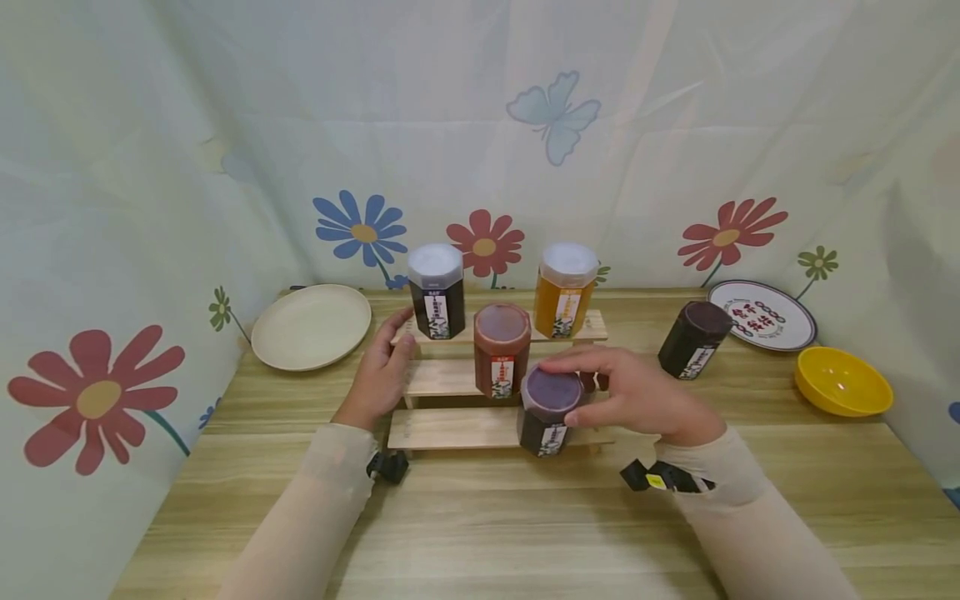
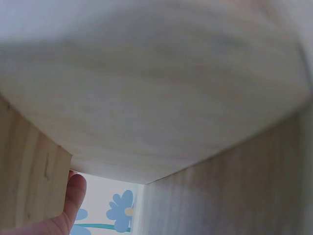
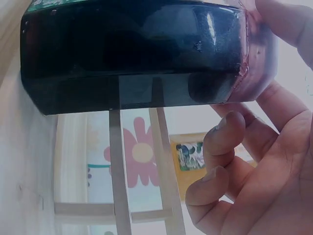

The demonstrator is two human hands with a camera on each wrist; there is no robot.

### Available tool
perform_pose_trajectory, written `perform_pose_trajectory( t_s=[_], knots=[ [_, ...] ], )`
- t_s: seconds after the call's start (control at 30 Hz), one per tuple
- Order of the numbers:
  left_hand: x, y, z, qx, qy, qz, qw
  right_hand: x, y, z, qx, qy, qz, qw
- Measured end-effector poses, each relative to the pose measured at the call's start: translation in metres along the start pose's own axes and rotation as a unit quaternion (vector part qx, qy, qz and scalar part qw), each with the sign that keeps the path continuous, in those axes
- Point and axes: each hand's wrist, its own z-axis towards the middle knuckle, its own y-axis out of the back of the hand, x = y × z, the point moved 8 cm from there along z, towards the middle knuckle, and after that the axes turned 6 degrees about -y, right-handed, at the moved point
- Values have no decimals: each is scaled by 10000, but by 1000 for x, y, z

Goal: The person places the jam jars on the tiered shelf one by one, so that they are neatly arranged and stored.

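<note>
My right hand [image 1: 630,392] pinches a dark jar with a purple lid [image 1: 553,392] near its top, thumb and forefinger on opposite sides of the lid. The jar stands upright at the right end of the lowest step of a three-step wooden rack [image 1: 457,427]. In the right wrist view the dark jar [image 3: 137,54] lies across the top, and my other fingers [image 3: 227,134] curl free below it. At the rack's left end my left hand [image 1: 381,371] grips the top step's edge. A reddish-brown jar [image 1: 501,354] occupies the middle step.
Up on the top step are a black jar with a white lid [image 1: 437,292] and an amber jar [image 1: 564,292]. Another dark jar [image 1: 693,340] stands on the table to the right, near a printed plate [image 1: 761,315] and a yellow bowl [image 1: 843,382]. A cream plate [image 1: 311,327] lies left.
</note>
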Motion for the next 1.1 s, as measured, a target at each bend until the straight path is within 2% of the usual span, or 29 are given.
perform_pose_trajectory(
  t_s=[0.17,0.4,0.8,1.1],
  knots=[
    [-1,0,0,0,-12,-20,10000,4,-5,1,-5,77,-28,10000],
    [0,0,0,-6,-26,-25,10000,9,-14,2,12,341,277,9990],
    [0,0,1,-14,-99,17,9999,22,-29,5,243,504,595,9967],
    [1,0,1,-13,-85,15,10000,27,-37,5,201,568,571,9966]
  ],
)
